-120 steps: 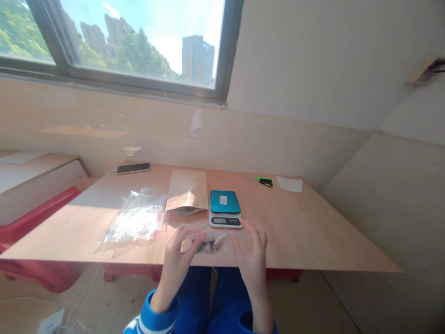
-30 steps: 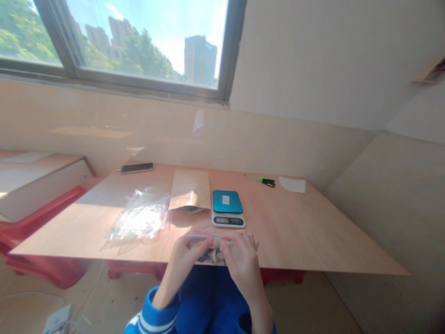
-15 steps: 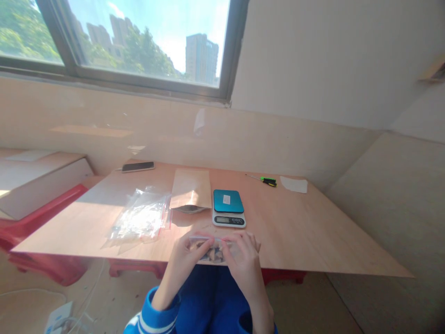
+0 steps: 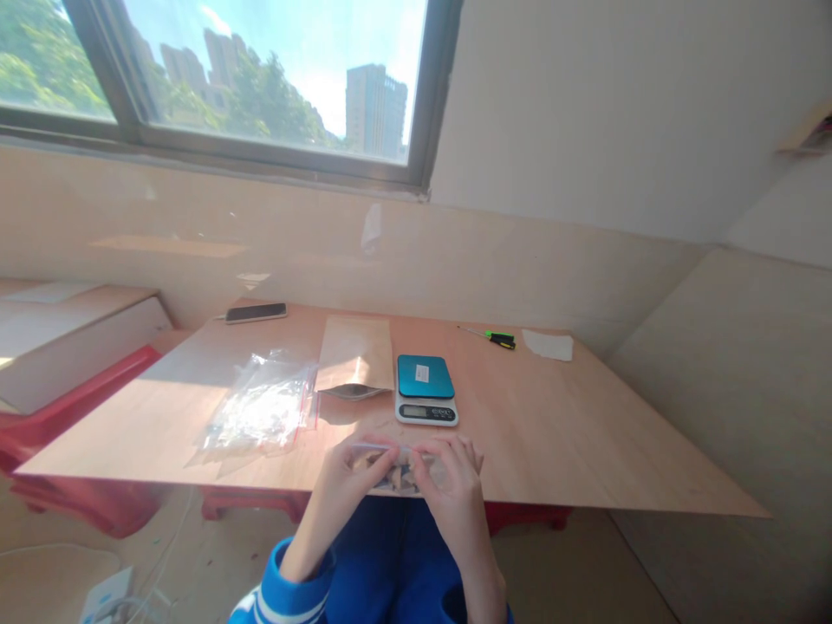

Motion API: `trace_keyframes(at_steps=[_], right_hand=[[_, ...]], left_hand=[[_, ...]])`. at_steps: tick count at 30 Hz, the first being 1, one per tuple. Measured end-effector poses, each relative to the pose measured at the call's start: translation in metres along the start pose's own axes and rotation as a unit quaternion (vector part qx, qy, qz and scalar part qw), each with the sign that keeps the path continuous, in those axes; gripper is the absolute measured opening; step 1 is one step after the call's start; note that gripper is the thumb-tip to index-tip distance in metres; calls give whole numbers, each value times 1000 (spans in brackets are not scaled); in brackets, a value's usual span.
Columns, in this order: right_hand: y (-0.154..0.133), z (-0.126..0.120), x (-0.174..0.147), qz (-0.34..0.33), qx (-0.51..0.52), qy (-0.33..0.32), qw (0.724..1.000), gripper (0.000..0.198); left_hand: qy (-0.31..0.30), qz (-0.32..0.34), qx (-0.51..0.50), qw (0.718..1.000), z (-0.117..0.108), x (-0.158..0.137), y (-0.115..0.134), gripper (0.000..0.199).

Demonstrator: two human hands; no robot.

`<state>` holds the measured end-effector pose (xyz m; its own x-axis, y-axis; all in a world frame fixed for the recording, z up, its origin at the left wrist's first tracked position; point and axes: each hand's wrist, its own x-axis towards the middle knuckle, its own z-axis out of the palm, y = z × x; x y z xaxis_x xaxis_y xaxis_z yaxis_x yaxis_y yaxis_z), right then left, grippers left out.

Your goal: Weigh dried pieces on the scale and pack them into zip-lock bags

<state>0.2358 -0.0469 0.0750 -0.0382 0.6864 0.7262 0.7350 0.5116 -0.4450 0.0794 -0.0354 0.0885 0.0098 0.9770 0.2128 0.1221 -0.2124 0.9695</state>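
At the table's front edge I hold a small clear plastic zip bag [image 4: 398, 479] with brownish and dark pieces inside. My left hand [image 4: 354, 472] pinches the bag's top edge on the left. Close beside it, my right hand [image 4: 451, 472] pinches the same edge with thumb and fingers. Just beyond my hands stands a kitchen scale [image 4: 425, 390] with a blue-green plate and a grey display. Left of the scale lies a brown paper pouch [image 4: 355, 351], its mouth facing me and slightly gaping. A pile of clear zip bags [image 4: 260, 407] lies further left, shining in sunlight.
A phone [image 4: 256, 313] lies at the table's back left. Screwdrivers [image 4: 499, 339] with green and yellow-black handles and a white paper piece [image 4: 548, 345] lie at the back right. Red stools [image 4: 253, 503] stand under the wooden table [image 4: 585, 433]. A power strip [image 4: 107, 594] sits on the floor.
Both hands keep their grip on the zip bag's top edge with barely any movement. The whole view has shifted very slightly.
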Motion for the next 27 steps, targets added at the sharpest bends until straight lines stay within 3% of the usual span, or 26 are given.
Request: trace_keyframes(at_steps=[5,16,23,27], right_hand=[[-2,-3,0,11,32,-44,998,6],[1,-4,0,-2,43,-51,998,3],[2,-1,-1,-11,27,-22,999,9],[-1,3,-1,-5,-10,30,999,20]], left_hand=[[-15,1,4,1000,-2,0,1,18],[12,18,47,999,4,0,-5,19],[17,31,36,999,6,-3,-3,15],[39,34,35,998,11,-6,-2,15]])
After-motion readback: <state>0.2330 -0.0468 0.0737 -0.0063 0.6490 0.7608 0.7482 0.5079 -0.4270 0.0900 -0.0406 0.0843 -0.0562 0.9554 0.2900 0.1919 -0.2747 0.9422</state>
